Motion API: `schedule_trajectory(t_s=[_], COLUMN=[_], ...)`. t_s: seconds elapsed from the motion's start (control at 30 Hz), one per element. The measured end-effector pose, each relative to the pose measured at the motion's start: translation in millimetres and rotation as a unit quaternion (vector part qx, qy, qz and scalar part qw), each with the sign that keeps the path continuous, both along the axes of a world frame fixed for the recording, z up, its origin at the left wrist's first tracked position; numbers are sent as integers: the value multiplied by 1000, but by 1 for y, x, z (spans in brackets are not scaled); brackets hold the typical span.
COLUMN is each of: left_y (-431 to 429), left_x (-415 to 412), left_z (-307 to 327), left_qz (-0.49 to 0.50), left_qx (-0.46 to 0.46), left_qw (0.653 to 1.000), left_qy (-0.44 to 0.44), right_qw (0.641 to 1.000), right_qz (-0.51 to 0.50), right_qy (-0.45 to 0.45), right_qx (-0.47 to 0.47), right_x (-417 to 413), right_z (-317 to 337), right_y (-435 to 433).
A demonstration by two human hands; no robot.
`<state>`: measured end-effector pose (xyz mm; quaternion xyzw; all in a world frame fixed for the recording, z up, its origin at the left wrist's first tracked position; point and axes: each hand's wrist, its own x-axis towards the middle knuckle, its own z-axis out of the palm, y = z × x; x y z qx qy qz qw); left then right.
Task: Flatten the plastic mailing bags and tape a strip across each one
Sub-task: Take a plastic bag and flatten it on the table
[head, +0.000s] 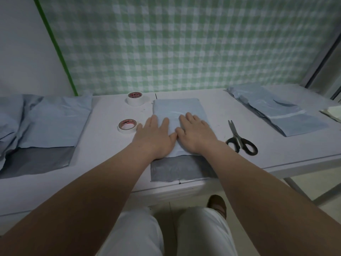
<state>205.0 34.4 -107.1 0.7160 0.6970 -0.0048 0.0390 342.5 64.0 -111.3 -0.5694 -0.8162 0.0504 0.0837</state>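
- Green and white checked cloth [184, 43] hung on the wall behind a white table [110, 148].
- One blue mailing bag [177, 106] lay in the middle of the table, right in front of the person. Its grey flap [177, 169] pointed at the near edge.
- The left hand [155, 137] and the right hand [195, 135] lay flat on the bag, side by side, with the thumbs close together. The fingers were straight and a little spread. Neither hand held anything.
- The left hand hung partly over the bag's left edge, onto the table.
- The step looked like the flattening. To do it well, both hands should press down and slide apart, from the middle out to the sides. That would likely push the trapped air out.
- A light crease showed just past the fingertips. A slow push that way would probably smooth it.
- The plastic looked slippery. A hard push with only one hand could make the bag slide or bunch up, so both hands should push the same.
- The near tape roll [127, 126] sat just beside the left hand, and the far tape roll [136, 98] sat behind it.
- The scissors [239, 140] lay to the right of the bag, near the right hand.
- More bags lay in a left pile [51, 122] and a right pile [280, 111].
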Motion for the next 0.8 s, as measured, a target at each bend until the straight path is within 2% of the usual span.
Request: schedule_trajectory(t_s=[0.2,0.3,0.4,0.5,0.53,0.6,0.7,0.8], left_y=[-8,-14,-14,-8,-4,6,21,34], left_x=[-5,-2,4,12,16,22,22,15], left_z=[2,10,21,27,26,18,9,-1], left_qz=[29,55,74,40,1,-91,-129,-128], left_qx=[60,52,38,95,127,163,125,84], left_qw=[997,994,981,973,975,980,979,980], left_qy=[26,81,173,207,181,73,-95,-129], right_qw=[999,999,997,995,995,996,996,989], right_qz=[-25,-33,-70,-104,-103,-92,-59,-76], right_qy=[-19,-24,-12,-7,-7,-7,25,59], right_qx=[-7,-26,-12,10,5,5,60,109], right_x=[2,3,3,1,1,1,7,14], right_z=[-1,-2,-5,-7,-7,-6,0,7], right_y=[-6,-9,-13,-16,-16,-17,-18,-17])
